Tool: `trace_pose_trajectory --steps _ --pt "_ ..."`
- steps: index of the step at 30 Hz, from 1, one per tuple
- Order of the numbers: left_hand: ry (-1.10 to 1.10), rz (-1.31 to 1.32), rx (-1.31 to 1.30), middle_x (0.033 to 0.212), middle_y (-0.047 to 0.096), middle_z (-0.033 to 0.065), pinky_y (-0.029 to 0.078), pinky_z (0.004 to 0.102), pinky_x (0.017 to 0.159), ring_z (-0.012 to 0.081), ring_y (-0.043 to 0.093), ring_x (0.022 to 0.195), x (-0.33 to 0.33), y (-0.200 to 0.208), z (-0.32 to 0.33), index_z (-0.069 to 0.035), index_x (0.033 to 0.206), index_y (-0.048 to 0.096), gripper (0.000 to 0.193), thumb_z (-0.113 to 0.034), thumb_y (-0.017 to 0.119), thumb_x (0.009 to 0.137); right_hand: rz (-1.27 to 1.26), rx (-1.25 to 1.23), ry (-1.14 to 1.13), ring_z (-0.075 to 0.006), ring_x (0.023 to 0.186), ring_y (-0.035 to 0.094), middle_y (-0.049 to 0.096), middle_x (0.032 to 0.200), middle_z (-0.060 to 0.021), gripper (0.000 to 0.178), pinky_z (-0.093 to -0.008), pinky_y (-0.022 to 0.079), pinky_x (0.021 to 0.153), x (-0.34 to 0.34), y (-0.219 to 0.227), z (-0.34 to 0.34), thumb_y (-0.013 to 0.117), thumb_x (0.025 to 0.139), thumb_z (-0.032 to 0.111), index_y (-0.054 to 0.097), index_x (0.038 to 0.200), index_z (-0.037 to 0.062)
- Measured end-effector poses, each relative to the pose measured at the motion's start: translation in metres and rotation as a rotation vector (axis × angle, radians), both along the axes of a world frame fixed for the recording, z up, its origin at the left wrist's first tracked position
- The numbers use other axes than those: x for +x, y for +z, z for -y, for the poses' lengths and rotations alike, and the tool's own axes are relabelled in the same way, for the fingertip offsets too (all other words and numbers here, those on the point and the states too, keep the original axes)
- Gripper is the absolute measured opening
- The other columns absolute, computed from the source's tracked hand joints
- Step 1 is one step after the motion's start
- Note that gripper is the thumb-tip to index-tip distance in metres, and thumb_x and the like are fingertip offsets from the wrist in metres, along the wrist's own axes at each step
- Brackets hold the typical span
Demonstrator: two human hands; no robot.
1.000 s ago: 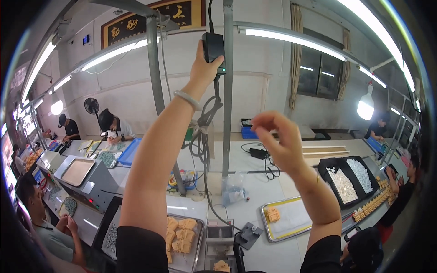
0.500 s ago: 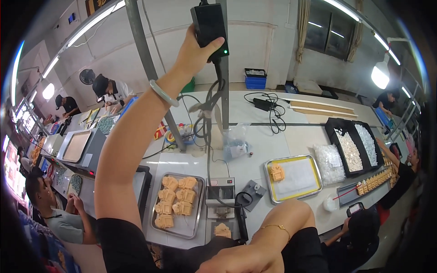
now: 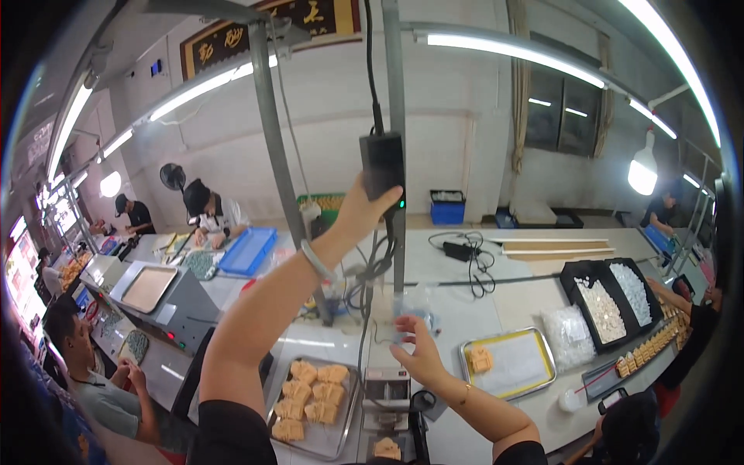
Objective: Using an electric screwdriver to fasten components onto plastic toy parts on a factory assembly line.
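My left hand (image 3: 363,211) is raised in front of a grey metal post (image 3: 396,93), closed round a black power adapter (image 3: 382,159) with a small green light. One cable runs up from the adapter. A looped bundle of cables (image 3: 378,260) hangs beneath it. My right hand (image 3: 418,353) reaches over the table below, fingers apart and slightly curled, holding nothing I can see. Behind its fingertips lies a clear plastic bag (image 3: 422,304). A small grey machine (image 3: 387,387) stands below that hand, with an orange moulded piece (image 3: 386,448) at its near side.
Left of the machine, a metal tray (image 3: 332,435) holds several orange pieces. A yellow-edged tray (image 3: 518,384) with one piece lies to the right, beside a bag of white bits (image 3: 568,335) and a black divided box (image 3: 597,267). Other people work on both sides.
My left hand and the adapter appear lower in the picture, as the view has tilted up. My right arm has stretched forward from near my body, its fingers now spread over the table.
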State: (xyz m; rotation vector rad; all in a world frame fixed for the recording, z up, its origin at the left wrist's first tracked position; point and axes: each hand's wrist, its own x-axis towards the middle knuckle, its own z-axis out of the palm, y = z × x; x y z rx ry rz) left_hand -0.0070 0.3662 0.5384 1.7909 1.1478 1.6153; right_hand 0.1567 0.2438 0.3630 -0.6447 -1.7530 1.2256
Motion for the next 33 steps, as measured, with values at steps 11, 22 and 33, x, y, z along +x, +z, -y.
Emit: trace_pose_trajectory --steps 11,22,33 --pt "-0.051 0.048 -0.195 0.097 0.056 0.007 0.05 0.0224 0.049 0.0125 0.059 0.079 0.023 -0.005 0.029 -0.002 0.113 0.041 0.053 -0.032 0.065 0.076 -0.07 -0.217 0.093 -0.0083 0.075 0.048 0.048 0.082 -0.0004 0.032 -0.0211 0.042 0.07 -0.04 -0.072 -0.041 0.048 0.09 0.022 0.043 0.116 0.0048" --pt "-0.071 -0.204 -0.132 0.095 0.056 0.0087 0.04 0.0268 0.081 0.0163 0.052 0.086 0.008 -0.048 0.036 0.004 0.123 0.035 0.068 -0.037 0.064 0.077 -0.281 -0.552 0.016 -0.0107 0.078 0.052 0.054 0.092 -0.002 0.031 -0.0233 0.043 0.068 0.011 -0.068 -0.025 0.051 0.087 0.017 0.045 0.115 0.0044" --pt "0.028 -0.509 -0.188 0.121 0.044 0.0161 0.033 0.0337 0.095 0.0256 0.044 0.112 -0.05 -0.183 0.177 -0.001 0.13 0.032 0.057 -0.012 0.056 0.08 -0.077 -0.685 -0.244 -0.0103 0.078 0.054 0.057 0.089 -0.0023 0.026 -0.0229 0.043 0.07 0.112 -0.168 -0.013 0.049 0.082 0.009 0.052 0.108 0.0074"
